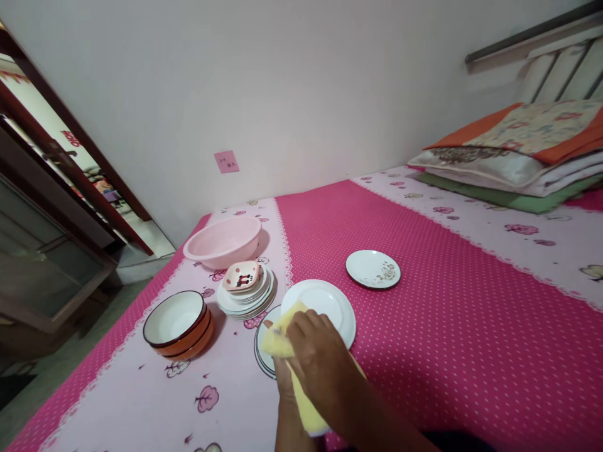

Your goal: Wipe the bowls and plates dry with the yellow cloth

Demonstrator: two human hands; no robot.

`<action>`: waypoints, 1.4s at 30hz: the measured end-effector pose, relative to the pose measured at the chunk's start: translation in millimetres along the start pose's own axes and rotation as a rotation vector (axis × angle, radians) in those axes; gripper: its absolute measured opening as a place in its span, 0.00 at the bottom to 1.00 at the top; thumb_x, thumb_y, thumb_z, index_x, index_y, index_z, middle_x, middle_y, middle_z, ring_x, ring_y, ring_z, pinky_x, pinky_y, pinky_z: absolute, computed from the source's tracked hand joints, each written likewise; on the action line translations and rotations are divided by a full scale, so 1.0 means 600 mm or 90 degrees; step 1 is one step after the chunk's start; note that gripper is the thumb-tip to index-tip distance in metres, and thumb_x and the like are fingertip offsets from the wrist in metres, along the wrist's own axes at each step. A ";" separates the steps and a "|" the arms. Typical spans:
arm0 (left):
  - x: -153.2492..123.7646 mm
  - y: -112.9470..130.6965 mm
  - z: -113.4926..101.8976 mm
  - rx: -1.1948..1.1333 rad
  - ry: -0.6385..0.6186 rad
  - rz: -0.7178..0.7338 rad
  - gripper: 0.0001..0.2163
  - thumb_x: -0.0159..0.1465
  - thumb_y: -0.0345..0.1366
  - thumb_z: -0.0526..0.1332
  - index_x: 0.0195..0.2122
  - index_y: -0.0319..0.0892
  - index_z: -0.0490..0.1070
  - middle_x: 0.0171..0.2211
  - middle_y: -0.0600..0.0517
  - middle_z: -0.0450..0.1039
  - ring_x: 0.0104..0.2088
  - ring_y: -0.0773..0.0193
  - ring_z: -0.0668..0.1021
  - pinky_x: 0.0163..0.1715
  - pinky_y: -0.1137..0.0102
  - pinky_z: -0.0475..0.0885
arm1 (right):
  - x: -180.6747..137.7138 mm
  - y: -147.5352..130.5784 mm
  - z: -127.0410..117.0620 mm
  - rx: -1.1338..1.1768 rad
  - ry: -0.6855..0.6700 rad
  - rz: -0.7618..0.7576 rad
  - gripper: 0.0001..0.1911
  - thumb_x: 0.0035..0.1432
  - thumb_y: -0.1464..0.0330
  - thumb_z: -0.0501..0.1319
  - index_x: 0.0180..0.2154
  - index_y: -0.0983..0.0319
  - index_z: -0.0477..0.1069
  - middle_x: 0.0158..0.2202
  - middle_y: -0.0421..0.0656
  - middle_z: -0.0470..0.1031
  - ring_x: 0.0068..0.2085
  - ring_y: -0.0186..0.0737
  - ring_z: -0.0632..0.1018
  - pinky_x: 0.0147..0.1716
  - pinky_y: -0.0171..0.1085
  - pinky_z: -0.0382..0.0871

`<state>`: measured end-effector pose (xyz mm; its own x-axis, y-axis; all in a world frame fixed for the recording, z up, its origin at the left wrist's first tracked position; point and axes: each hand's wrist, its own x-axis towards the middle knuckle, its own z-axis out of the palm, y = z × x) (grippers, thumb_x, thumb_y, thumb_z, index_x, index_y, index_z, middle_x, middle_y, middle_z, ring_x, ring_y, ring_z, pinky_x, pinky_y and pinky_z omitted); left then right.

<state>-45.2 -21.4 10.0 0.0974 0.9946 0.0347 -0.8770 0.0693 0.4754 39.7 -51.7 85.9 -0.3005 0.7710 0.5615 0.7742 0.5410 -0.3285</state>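
Observation:
My right hand (313,348) is closed on a yellow cloth (308,405), pressing part of it against the left edge of a white plate (336,311). The cloth's lower end hangs down beside my wrist. My left hand (283,373) grips the plate at that same edge; the cloth and my right hand hide most of its fingers. Behind my left hand, dark-rimmed white plates (260,351) lie on the bedspread, partly covered. A small white dish (370,269) with a brown flower print and dark rim lies farther right.
Orange bowls (202,336) with white insides are stacked at the left. Beside them, a pile of plates (266,298) carries a small square cartoon dish (241,277). A pink basin (223,248) stands behind, near the wall. Folded bedding (522,160) lies at the far right on the pink bedspread (471,326).

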 end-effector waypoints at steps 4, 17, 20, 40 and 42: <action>0.008 -0.013 0.014 -0.064 -0.022 -0.087 0.28 0.73 0.57 0.49 0.48 0.42 0.82 0.43 0.47 0.84 0.54 0.57 0.80 0.63 0.65 0.66 | 0.013 0.061 -0.034 0.152 0.161 0.059 0.09 0.65 0.74 0.60 0.46 0.60 0.71 0.44 0.48 0.79 0.45 0.50 0.77 0.46 0.47 0.72; -0.001 -0.044 0.032 -0.061 -0.083 -0.211 0.37 0.67 0.66 0.48 0.60 0.41 0.76 0.62 0.39 0.74 0.70 0.45 0.65 0.70 0.50 0.54 | 0.020 0.147 -0.030 0.152 0.179 0.187 0.14 0.70 0.63 0.56 0.51 0.61 0.73 0.51 0.51 0.80 0.54 0.54 0.78 0.56 0.54 0.71; -0.003 -0.047 0.037 -0.069 -0.063 -0.204 0.35 0.68 0.64 0.50 0.58 0.41 0.77 0.60 0.39 0.76 0.67 0.45 0.69 0.69 0.50 0.57 | 0.020 0.133 -0.019 0.136 0.155 0.147 0.13 0.71 0.65 0.56 0.52 0.61 0.74 0.54 0.52 0.80 0.58 0.54 0.77 0.59 0.56 0.70; -0.006 -0.005 0.065 -0.249 -0.014 -0.170 0.30 0.69 0.64 0.50 0.51 0.43 0.75 0.42 0.46 0.80 0.51 0.61 0.80 0.60 0.69 0.69 | 0.001 0.085 -0.031 0.276 -0.067 -0.137 0.22 0.51 0.82 0.53 0.42 0.61 0.78 0.50 0.43 0.83 0.62 0.44 0.74 0.68 0.51 0.62; -0.006 0.002 0.058 -0.237 0.009 -0.196 0.30 0.68 0.65 0.52 0.43 0.41 0.76 0.38 0.47 0.80 0.46 0.61 0.82 0.59 0.67 0.70 | -0.006 0.084 -0.040 0.286 -0.070 -0.143 0.23 0.55 0.83 0.51 0.44 0.61 0.78 0.50 0.44 0.83 0.62 0.42 0.75 0.68 0.50 0.63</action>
<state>-30.3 -27.7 41.2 0.3753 0.9242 -0.0711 -0.9172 0.3814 0.1151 93.5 -35.5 85.6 -0.5071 0.6370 0.5806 0.3759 0.7697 -0.5160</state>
